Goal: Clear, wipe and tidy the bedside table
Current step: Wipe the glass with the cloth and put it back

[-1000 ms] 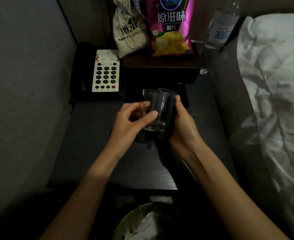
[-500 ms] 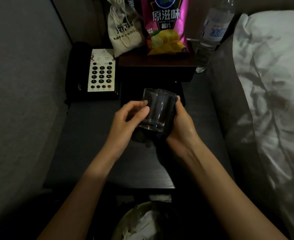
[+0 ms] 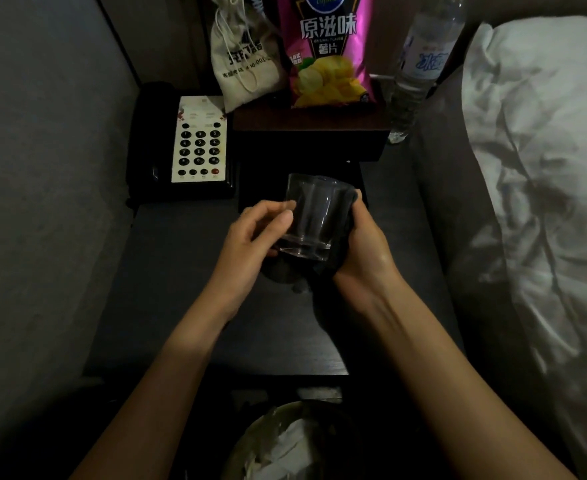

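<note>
In the head view, the clear glass tumbler [image 3: 307, 216] is held in the air just above the dark bedside table [image 3: 167, 271], in front of the black telephone [image 3: 184, 143]. The left hand [image 3: 250, 244] pinches its left wall with thumb and fingers curled. The right hand [image 3: 364, 247] presses a dark cloth [image 3: 349, 202] around its right side, fingers wrapped on it. Behind the telephone level stand a drawstring bag [image 3: 243, 60], a pink chips bag [image 3: 330, 53] and a water bottle [image 3: 420, 67]

Two bare forearms reach in from the near edge; both hands, left hand [image 3: 250, 244] and right hand [image 3: 364, 258], are uncovered, fingernails short.
</note>
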Demonstrator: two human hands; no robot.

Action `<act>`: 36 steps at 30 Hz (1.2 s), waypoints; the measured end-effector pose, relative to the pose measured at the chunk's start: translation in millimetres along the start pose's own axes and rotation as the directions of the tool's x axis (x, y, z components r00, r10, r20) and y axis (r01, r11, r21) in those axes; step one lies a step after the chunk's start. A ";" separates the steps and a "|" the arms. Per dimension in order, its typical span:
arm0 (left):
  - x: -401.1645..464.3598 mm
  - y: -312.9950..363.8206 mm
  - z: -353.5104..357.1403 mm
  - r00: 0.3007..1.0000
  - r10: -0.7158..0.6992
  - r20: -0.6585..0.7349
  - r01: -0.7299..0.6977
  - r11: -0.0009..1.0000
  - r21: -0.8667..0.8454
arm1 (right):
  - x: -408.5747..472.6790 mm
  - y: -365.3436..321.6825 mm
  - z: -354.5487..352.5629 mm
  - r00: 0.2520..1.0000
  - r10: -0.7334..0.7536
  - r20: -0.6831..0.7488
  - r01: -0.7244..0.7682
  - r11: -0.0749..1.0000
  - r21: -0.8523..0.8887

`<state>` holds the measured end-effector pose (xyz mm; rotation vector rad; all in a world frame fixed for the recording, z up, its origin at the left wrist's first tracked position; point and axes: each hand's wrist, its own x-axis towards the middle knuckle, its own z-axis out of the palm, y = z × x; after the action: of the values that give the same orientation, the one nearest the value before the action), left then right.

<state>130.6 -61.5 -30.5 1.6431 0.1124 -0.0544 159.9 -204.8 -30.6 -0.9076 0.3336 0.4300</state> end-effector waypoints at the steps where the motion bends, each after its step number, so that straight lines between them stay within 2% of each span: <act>1: 0.0 0.3 0.8 1.000 0.006 -0.006 -0.006 1.000 0.008 | -0.2 0.1 0.2 1.000 -0.008 -0.011 0.008 1.000 -0.005; 5: -0.3 -1.1 5.5 0.997 0.063 -0.044 -0.060 0.997 0.057 | -1.3 0.5 2.8 1.000 0.004 -0.024 -0.004 1.000 -0.024; 11: -0.3 -2.5 3.8 1.000 0.021 -0.008 -0.021 0.992 -0.128 | -1.3 -4.5 0.9 1.000 0.000 -0.022 0.000 1.000 0.014; 15: 1.4 -1.7 2.4 0.998 0.050 -0.031 -0.050 0.999 0.006 | -1.4 -2.9 2.2 0.999 0.011 -0.046 -0.009 0.999 0.050; 20: 3.6 -5.6 5.1 0.996 0.071 -0.050 -0.068 0.997 0.047 | 1.2 -3.1 1.3 0.997 0.015 -0.071 -0.013 0.999 0.036; 25: 2.2 -10.9 2.9 0.989 0.146 -0.010 -0.144 0.984 0.109 | 0.8 -2.2 0.0 0.993 -0.009 -0.117 0.010 1.000 0.006; 30: -2.0 -11.8 5.6 0.992 0.125 -0.005 -0.122 0.975 0.185 | 0.2 -1.1 0.6 0.994 -0.015 -0.112 0.007 0.998 -0.064; 33: -1.7 -9.1 5.7 0.994 0.100 -0.041 -0.094 0.987 0.127 | -0.7 -0.3 1.7 0.995 -0.015 -0.099 0.008 0.997 -0.071; 36: -1.6 -3.8 3.6 1.000 0.025 -0.018 -0.025 0.999 -0.038 | -1.8 -3.5 1.1 0.996 -0.015 -0.086 0.010 0.999 -0.054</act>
<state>128.8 -64.8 -34.4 1.6066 0.1055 -0.0190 160.2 -206.3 -26.8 -0.9818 0.3969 0.3902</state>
